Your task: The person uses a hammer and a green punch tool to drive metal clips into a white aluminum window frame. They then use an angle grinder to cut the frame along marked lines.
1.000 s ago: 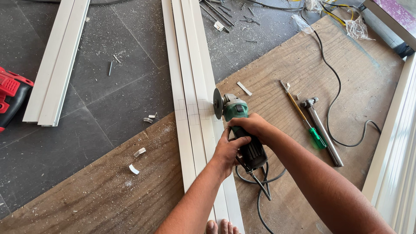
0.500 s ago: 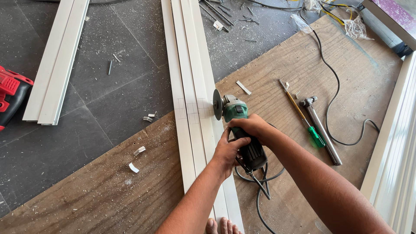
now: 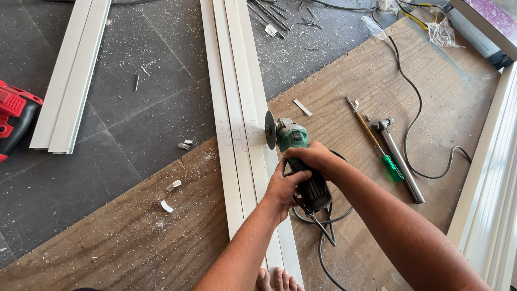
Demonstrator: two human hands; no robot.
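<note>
Both my hands grip a green and black angle grinder. My right hand wraps the top of its body just behind the green head. My left hand clasps the black rear handle from the left. The grinder's disc stands upright against the right edge of a long white aluminium profile, beside pencil marks drawn on it. The profile runs away from me across a plywood board. My toes rest on the profile's near end.
A green-handled screwdriver and a metal hammer lie right of the grinder, with a black cable looping past. More white profiles lie at left, a red power tool at far left, a white frame at right.
</note>
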